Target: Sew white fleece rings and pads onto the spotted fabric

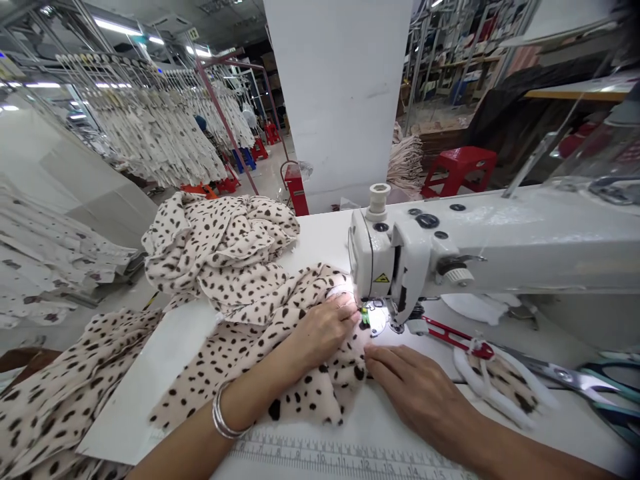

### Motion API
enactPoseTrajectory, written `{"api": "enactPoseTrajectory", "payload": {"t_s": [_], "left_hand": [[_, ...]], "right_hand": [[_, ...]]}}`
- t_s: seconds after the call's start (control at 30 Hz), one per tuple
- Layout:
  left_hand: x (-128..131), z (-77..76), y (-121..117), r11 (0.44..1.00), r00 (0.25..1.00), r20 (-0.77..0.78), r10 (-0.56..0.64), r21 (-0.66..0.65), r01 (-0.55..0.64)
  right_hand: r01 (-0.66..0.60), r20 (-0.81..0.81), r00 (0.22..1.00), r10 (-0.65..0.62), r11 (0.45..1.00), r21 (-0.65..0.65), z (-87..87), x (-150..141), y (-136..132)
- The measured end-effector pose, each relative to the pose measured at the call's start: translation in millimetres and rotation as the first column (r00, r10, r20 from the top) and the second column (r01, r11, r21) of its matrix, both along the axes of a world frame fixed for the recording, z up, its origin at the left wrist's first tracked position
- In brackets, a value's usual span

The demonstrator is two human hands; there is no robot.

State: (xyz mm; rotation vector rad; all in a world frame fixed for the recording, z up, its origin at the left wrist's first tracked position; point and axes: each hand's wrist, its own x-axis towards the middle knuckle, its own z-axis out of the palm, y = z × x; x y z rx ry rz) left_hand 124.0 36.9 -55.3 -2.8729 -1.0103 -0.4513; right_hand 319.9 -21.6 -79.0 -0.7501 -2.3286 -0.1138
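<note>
Pale pink plush fabric (293,313) with dark spots lies bunched across the sewing table, its right end by the needle area of a white sewing machine (375,257). My left hand (325,330) is closed on this fabric just left of the machine head, fingertips bunched beside a lit white patch (379,319) with green and black details. My right hand (415,383) rests palm down in front of the presser foot (397,327). Its fingers are held together, tips at the fabric's right edge; the underside of the grip is hidden.
Right of my right hand lie a red-handled tool (457,337), a white-edged spotted piece (505,383) and scissors (575,380). A printed ruler scale (350,460) runs along the front edge. More spotted fabric (220,233) is heaped behind left. A white pillar (340,100) stands behind.
</note>
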Motion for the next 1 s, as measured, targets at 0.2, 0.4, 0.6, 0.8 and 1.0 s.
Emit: {"api": "enactPoseTrajectory", "payload": {"t_s": [0.2, 0.4, 0.6, 0.8, 1.0], "left_hand": [[-2, 4.4, 2, 0.999, 1.000, -0.013, -0.009, -0.041, 0.008], [-2, 2.7, 1, 0.999, 1.000, -0.004, -0.011, -0.049, 0.011], [-4, 1.1, -1, 1.000, 1.000, 0.021, -0.013, -0.022, 0.013], [-5, 0.9, -5, 1.000, 0.998, 0.058, 0.003, -0.001, -0.003], [-13, 13.4, -19, 0.999, 0.996, 0.074, -0.041, -0.006, 0.041]], "right_hand": [[0.002, 0.012, 1.000, -0.002, 1.000, 0.023, 0.6, 0, -1], [0.014, 0.021, 1.000, -0.015, 1.000, 0.027, -1.4, -1, -2], [0.013, -0.003, 1.000, -0.013, 1.000, -0.002, -2.6, 0, -2], [0.000, -0.064, 0.998, -0.002, 0.999, -0.038, -2.5, -3, -3], [-0.024, -0.177, 0.984, 0.007, 0.995, -0.093, 7.7, -1, -5]]}}
